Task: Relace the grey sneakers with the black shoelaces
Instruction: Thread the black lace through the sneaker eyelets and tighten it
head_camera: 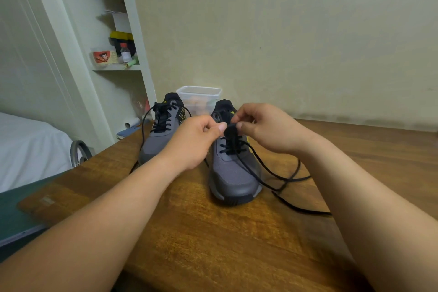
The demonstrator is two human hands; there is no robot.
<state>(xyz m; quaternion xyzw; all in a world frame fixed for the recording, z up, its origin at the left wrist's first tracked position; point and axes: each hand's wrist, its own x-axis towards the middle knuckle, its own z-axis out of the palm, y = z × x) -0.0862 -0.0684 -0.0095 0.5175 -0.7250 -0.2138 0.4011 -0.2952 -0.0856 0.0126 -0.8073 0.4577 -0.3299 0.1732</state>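
Both hands, left hand and right hand, pinch the black shoelace at the right grey sneaker's upper eyelets, apparently mid-lacing; next, thread its loose end higher.

Hands, two: left hand; right hand; grey sneakers, two: left sneaker beyond the left hand, right sneaker under both hands; black shoelaces, two: left shoelace threaded in the left sneaker, right shoelace pinched between both hands, loose ends trailing just nearer than the right hand; clear plastic container, one, behind the hands; wooden table, one, beneath the hands; red-capped bottle, one, on the shelf far up-left of the left hand.
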